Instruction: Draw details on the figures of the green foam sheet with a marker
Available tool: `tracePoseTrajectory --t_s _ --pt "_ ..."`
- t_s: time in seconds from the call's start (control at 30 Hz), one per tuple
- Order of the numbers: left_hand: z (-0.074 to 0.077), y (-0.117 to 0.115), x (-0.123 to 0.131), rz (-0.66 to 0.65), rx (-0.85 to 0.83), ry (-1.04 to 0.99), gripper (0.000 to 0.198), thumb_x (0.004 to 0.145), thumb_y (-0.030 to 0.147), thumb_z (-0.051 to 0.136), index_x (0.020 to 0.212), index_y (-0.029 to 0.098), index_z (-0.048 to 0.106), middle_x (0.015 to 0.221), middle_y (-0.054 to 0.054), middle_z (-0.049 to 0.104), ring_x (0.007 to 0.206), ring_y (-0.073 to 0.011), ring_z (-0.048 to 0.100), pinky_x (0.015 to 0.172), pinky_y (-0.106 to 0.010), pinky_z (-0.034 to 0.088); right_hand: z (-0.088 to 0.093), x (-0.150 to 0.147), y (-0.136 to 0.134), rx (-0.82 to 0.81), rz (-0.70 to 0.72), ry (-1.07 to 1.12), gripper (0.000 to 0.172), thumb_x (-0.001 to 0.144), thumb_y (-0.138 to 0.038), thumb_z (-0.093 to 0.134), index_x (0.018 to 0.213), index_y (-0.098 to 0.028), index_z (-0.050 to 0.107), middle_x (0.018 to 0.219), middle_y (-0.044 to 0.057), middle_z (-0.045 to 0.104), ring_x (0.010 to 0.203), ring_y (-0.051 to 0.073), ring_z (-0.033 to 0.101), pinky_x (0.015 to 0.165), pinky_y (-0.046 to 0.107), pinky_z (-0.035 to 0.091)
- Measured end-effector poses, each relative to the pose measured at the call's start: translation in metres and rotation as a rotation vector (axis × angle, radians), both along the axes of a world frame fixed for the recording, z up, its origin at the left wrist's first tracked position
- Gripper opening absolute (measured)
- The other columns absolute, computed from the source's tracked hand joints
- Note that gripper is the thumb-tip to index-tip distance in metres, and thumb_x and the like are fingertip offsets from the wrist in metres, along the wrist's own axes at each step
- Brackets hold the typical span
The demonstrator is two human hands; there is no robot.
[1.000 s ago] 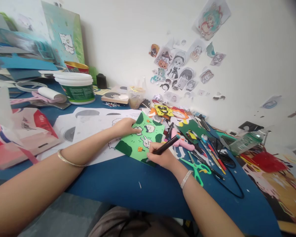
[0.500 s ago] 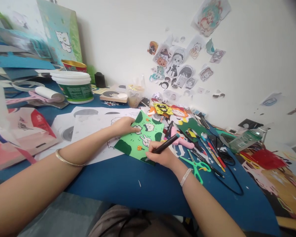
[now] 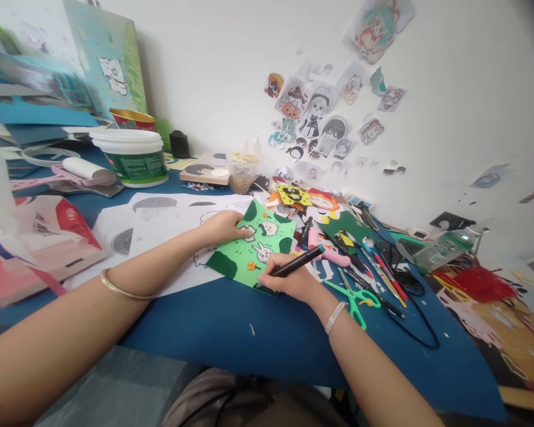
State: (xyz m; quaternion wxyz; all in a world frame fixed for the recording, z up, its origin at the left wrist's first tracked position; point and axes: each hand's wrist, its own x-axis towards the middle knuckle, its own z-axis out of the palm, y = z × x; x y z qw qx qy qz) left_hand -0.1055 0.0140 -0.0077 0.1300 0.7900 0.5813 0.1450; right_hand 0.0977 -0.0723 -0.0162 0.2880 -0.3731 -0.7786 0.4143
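A green card [image 3: 253, 249] with small cartoon animals and dark green patches lies on the blue table [image 3: 231, 332]. My left hand [image 3: 225, 226] rests on the card's upper left edge with fingers curled, pressing it down. My right hand [image 3: 289, 280] grips a black marker [image 3: 299, 262], its tip touching the card's lower right part. A gold bangle sits on my left forearm and a silver bracelet on my right wrist.
Green scissors [image 3: 353, 301], a pink tool [image 3: 327, 250], pens and a black cable [image 3: 416, 320] lie right of the card. White printed sheets [image 3: 160, 222] lie to the left. A white tub [image 3: 131, 155] stands at the back left; paper cut-outs cover the wall [image 3: 324, 124].
My right hand with the marker has shifted slightly left along the card's lower part. My left hand stays in place on the card.
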Motion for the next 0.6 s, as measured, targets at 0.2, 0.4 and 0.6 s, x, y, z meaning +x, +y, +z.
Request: tracePoseTrajectory --t_s 0.2,0.4,0.6 --pt "0.0005 -0.0006 0.0002 -0.012 0.002 -0.005 0.044 0.066 0.064 0.051 0.057 0.021 0.042 0.060 -0.003 0.054 0.057 -0.0189 0.050 0.048 -0.028 0.026 0.0005 0.0002 0.0006 0.036 -0.008 0.007 0.024 0.070 -0.021 0.058 0.053 -0.019 0.041 0.055 -0.006 0.041 0.050 0.009 0.037 0.049 0.023 0.030" --pt "0.0007 -0.0003 -0.0002 -0.014 0.001 0.006 0.044 0.067 0.064 0.050 0.057 0.021 0.042 0.059 -0.003 0.053 0.056 -0.0187 0.049 0.048 -0.029 0.025 0.0002 0.0049 -0.0006 0.035 -0.048 0.026 0.027 0.069 -0.014 0.053 0.050 -0.020 0.035 0.052 -0.007 0.036 0.048 0.009 0.036 0.048 0.023 0.030" --pt "0.0021 -0.0016 0.0001 -0.012 -0.008 0.004 0.045 0.067 0.065 0.050 0.058 0.021 0.043 0.060 -0.003 0.054 0.056 -0.0183 0.049 0.047 -0.028 0.026 -0.0006 0.0076 -0.0008 0.028 -0.016 0.001 0.026 0.068 -0.016 0.055 0.050 -0.019 0.037 0.053 -0.006 0.038 0.050 0.009 0.037 0.048 0.022 0.030"
